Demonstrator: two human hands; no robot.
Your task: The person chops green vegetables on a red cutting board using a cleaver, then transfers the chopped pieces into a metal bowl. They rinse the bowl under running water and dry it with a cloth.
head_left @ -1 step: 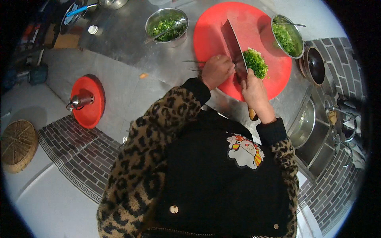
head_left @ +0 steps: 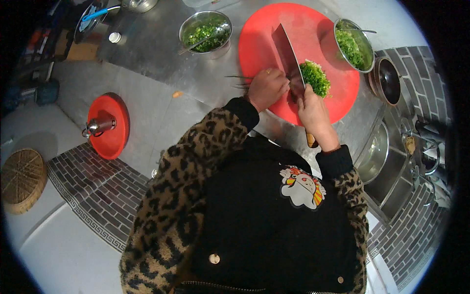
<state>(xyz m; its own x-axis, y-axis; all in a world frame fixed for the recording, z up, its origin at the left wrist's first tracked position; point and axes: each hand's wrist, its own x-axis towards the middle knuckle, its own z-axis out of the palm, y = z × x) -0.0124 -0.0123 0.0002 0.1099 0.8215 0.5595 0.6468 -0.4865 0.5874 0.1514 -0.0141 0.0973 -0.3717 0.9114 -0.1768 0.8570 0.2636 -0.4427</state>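
Observation:
On a round red cutting board (head_left: 260, 34), my right hand (head_left: 316, 116) is wrapped round the handle of a broad-bladed cleaver (head_left: 288, 51). The blade stands on edge and points away from me. Just left of it, the curled fingers of my left hand (head_left: 267, 89) press down on a bunch of scallions (head_left: 238, 77). Their thin dark ends stick out past the left side of that hand; the part under the fingers is hidden. Against the blade's right side lies a heap of finely chopped scallions (head_left: 316, 79).
A steel bowl of chopped greens (head_left: 205, 37) with a spoon stands left of the board. Another steel bowl (head_left: 353, 45) overlaps its right edge. Dark stacked bowls (head_left: 387, 81) and a sink (head_left: 389, 196) are at right. A red disc (head_left: 105, 142) bears a metal pot at left.

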